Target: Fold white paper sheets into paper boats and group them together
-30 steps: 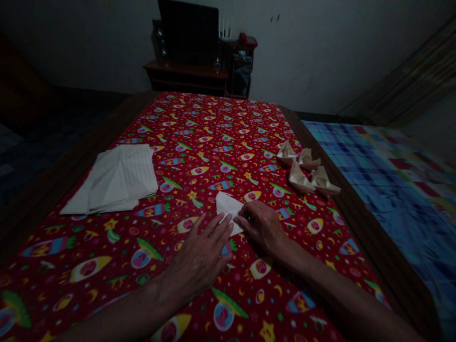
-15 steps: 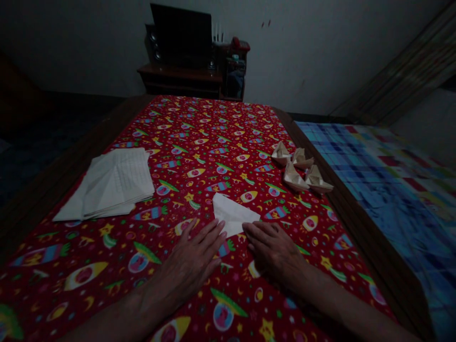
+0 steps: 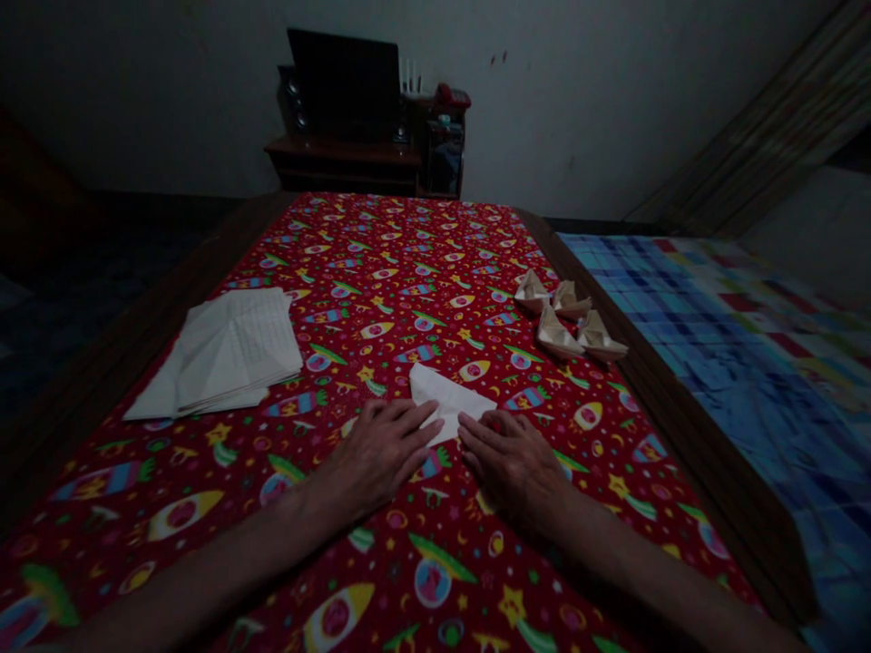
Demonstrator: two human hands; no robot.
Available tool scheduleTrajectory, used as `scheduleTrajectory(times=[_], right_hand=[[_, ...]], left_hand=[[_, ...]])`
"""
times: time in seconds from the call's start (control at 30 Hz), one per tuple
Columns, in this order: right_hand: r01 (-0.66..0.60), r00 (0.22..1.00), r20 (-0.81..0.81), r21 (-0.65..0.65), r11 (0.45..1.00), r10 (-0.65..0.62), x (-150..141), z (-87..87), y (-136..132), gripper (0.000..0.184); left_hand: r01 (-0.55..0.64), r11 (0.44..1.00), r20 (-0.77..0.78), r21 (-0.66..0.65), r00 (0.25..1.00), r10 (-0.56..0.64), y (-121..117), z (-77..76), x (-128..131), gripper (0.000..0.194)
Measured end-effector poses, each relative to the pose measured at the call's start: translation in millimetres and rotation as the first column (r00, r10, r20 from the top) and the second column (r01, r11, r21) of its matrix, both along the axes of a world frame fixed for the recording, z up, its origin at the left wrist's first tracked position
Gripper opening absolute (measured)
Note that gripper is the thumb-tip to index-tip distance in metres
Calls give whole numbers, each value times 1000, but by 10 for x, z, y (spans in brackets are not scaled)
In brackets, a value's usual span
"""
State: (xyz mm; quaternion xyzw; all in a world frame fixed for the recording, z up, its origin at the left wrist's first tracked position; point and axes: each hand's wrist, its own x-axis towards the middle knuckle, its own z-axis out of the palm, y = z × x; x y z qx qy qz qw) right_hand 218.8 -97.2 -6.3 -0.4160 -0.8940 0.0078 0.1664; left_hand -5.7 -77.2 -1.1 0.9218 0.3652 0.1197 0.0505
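A folded sheet of white paper lies on the red tablecloth in front of me, with a slanted upper edge. The fingers of my left hand stretch over its left part, lying on the paper. My right hand has its fingers pressed together at the lower right edge of the paper, gripping it there; its thumb is mostly hidden. Both sets of fingertips come close to each other near the middle of the sheet.
To the left lies a stack of creased paper sheets. Several folded paper boats sit near the table's right edge. A dark screen and a red telephone stand beyond the far end. A blue checked cloth spreads at the right.
My left hand has moved up and right, further over the folded paper, and its fingers are more bent. My right fingertips have shifted slightly inward. The view has tilted a little.
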Motion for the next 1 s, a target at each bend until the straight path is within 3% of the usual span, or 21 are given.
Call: scheduleTrajectory(times=[0.07,0.2,0.33,0.43,0.53,0.77,1.0], right_hand=[[33,999,-17,22,999,-32,24,-15,15,17],[68,998,-10,25,997,-68,4,-35,109,19],[211,976,-46,-35,977,-212,-50,-34,205,20],[283,955,-88,-21,959,-284,-43,-39,240,20],[332,940,-79,-6,943,-331,-5,-46,250,32],[350,936,-35,-22,937,-350,26,-42,248,30],[342,940,11,-9,940,-342,51,-76,257,32]], left_hand=[[22,999,21,-24,1000,-22,150,-19,-6,31],[123,989,209,-79,972,-104,406,-74,26,21],[142,977,353,-158,933,-78,511,-100,81,20],[87,989,341,-122,939,-41,581,-109,69,40],[67,989,298,-130,954,-25,709,-114,20,57],[103,982,279,-160,959,-55,944,-170,-65,55],[-111,987,187,-119,974,132,943,-209,-157,58]])
